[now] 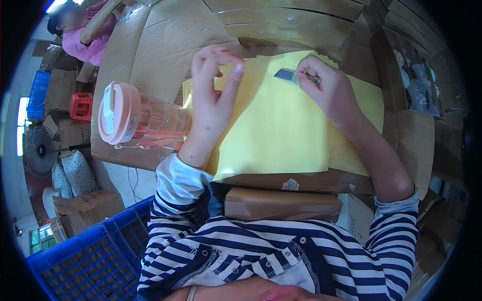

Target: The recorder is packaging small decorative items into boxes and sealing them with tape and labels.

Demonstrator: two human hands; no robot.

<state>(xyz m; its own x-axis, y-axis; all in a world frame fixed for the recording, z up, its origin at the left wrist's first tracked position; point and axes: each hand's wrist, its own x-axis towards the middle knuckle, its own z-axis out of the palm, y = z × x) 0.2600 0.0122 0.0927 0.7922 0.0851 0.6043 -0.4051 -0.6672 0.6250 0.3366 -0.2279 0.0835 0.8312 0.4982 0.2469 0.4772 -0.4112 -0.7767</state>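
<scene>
Your right hand [329,90], upper right of centre, has thumb and fingers clamped on a small flat blue-grey piece [286,75]; it sticks out leftward over the yellow sheets [276,135]. Can't tell if it's a blade or a packet; your fingers hide the other end. Your left hand [213,85], upper centre-left, has thumb and index tips close together, other fingers loosely bent; nothing visible in it, can't tell if the pinch is closed. Status, my read: sheets are laid flat and overlapping on the cardboard-covered bench [165,50], and the piece is picked up. Not done: piece isn't released, hands aren't joined on it. No count of finished work readable from this view, so call overall progress unknown. Around you: clear tumbler with pink lid [150,118] just beside your left wrist, open carton [389,70] with white parts [422,100] at upper right, blue plastic crate [85,261] lower left, brown box [281,203] below the bench edge, co-worker [90,45] upper left.
</scene>
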